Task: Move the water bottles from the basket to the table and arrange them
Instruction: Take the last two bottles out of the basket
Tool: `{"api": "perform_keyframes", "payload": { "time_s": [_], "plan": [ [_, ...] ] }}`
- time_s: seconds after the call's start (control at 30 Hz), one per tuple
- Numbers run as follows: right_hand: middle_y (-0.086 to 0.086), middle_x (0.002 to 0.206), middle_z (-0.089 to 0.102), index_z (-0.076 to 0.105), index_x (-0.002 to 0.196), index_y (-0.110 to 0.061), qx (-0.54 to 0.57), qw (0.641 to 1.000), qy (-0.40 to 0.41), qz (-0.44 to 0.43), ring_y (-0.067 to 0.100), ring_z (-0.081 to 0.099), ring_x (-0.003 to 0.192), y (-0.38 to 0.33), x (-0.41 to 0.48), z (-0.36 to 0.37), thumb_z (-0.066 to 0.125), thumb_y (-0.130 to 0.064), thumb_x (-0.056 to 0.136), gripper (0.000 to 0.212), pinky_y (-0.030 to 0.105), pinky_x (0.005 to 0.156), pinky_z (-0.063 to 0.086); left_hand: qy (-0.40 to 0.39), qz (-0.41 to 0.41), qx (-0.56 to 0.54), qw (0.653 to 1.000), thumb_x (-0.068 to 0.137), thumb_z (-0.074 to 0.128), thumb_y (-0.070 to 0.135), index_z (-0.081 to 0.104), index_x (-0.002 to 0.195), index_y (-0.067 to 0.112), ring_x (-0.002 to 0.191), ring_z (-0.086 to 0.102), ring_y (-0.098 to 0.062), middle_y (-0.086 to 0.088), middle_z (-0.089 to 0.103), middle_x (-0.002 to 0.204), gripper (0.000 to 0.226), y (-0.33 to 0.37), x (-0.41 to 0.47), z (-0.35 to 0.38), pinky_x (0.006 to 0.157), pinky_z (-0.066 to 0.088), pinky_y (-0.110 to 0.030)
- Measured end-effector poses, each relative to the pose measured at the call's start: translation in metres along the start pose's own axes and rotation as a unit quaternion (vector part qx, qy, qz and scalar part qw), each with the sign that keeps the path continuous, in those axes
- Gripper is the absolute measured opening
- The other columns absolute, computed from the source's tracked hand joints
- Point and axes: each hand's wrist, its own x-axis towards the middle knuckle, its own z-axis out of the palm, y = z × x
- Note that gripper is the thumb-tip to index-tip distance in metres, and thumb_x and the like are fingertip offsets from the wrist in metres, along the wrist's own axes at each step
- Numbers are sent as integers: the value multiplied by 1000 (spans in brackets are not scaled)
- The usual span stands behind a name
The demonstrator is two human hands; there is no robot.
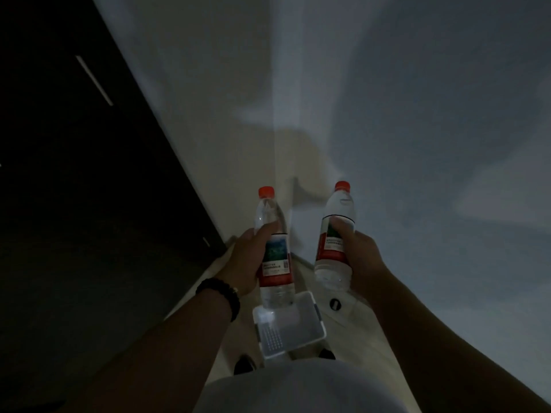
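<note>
Water bottles, head view. Two units are visible, both held in the air above the floor, one per hand and apart from each other.

1. Left bottle (272,254): clear plastic bottle with a red screw cap and a red-and-green printed label. It is near upright, cap up. The left hand (246,260) grips it at label height, with the fingers (266,230) clamped around the body and the thumb lying across the upper edge of the label. The base appears over the far rim of the basket.

2. Right bottle (335,245): same build, near upright, cap up. The right hand (359,251) grips it at label height, fingers (340,226) clamped around the body.

3. White rectangular plastic basket (316,320): rests on the pale tiled floor (354,338) below both hands, just ahead of the person's dark shoes (244,363). One inner wall carries a perforated grid.

Surroundings: a dark beaded bracelet (222,295) sits on the left wrist. A small round dark item (335,304) lies on the floor near the basket; its type cannot be told. Pale walls (417,114) meet in a corner ahead. A dark panel (74,174) fills the left side; in the low light it cannot be told whether it is the counter.
</note>
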Motion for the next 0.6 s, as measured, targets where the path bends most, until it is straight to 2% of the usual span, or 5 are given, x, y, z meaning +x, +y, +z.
{"api": "perform_keyframes", "payload": {
  "time_s": [0.17, 0.27, 0.37, 0.53, 0.6],
  "plan": [
    [14, 89, 73, 65, 114, -4, 51, 999, -7, -11, 29, 74, 75, -12, -4, -7, 86, -27, 79, 46, 43, 72, 60, -39, -47, -21, 998, 95, 69, 46, 69, 100, 10, 63, 65, -26, -12, 70, 77, 37, 22, -7, 20, 72, 56, -39],
    [13, 87, 71, 64, 115, -5, 68, 997, -39, -24, 30, 72, 75, -19, -7, -14, 87, -26, 77, 49, 45, 75, 59, -55, -65, -55, 995, 92, 70, 20, 62, 108, 3, 64, 63, -27, -17, 65, 80, 25, 28, -9, 28, 65, 58, -38],
    [17, 91, 71, 64, 115, -7, 76, 995, -50, -32, 32, 72, 78, -27, -12, -22, 83, -33, 79, 48, 45, 73, 59, -63, -71, -51, 994, 90, 69, 10, 63, 106, 0, 70, 64, -28, -18, 65, 84, 20, 33, -11, 34, 72, 58, -41],
    [19, 92, 71, 59, 119, -11, 87, 995, -42, -10, 38, 73, 79, -42, -20, -29, 70, -38, 95, 38, 49, 71, 62, -63, -79, -62, 993, 78, 85, 32, 67, 121, -3, 76, 69, -26, -17, 71, 94, 58, 41, -16, 46, 70, 60, -39],
    [18, 93, 71, 58, 121, -12, 80, 996, -46, -11, 37, 73, 78, -46, -23, -34, 68, -40, 96, 39, 46, 67, 62, -73, -88, -91, 989, 81, 81, 37, 65, 124, 2, 77, 69, -25, -18, 70, 100, 57, 43, -20, 55, 69, 61, -37]
  ]
}}
